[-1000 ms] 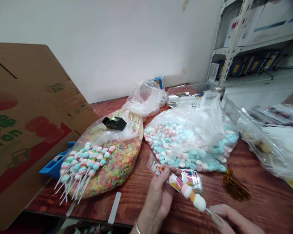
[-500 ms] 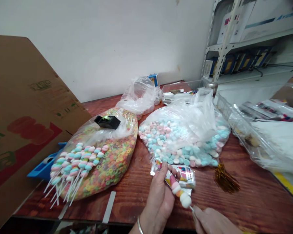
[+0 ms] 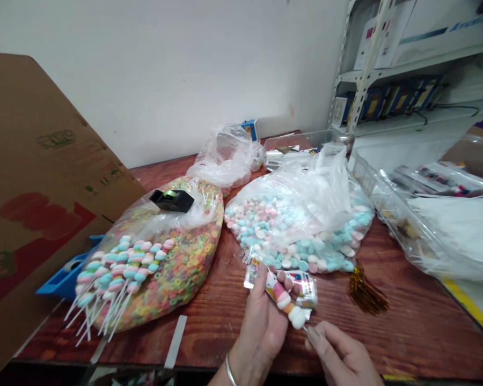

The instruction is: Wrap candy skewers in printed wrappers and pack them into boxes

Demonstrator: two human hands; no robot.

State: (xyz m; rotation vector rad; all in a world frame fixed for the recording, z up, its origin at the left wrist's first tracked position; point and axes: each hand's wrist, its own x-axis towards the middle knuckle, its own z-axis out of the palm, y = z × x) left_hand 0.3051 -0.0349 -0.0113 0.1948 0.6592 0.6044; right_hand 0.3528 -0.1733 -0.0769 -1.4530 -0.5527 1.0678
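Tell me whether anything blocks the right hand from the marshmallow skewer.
Nothing visible does: the fingers of the right hand are at the stick end of the marshmallow skewer, with no object between them.

Marshmallow skewer [image 3: 294, 315] slid deeper into printed bag [image 3: 304, 289].

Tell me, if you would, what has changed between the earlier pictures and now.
The right hand moved up and left toward the left hand, its fingertips at the stick end of the skewer. The left hand stayed on the packet. The cereal bag and candy bag stayed put.
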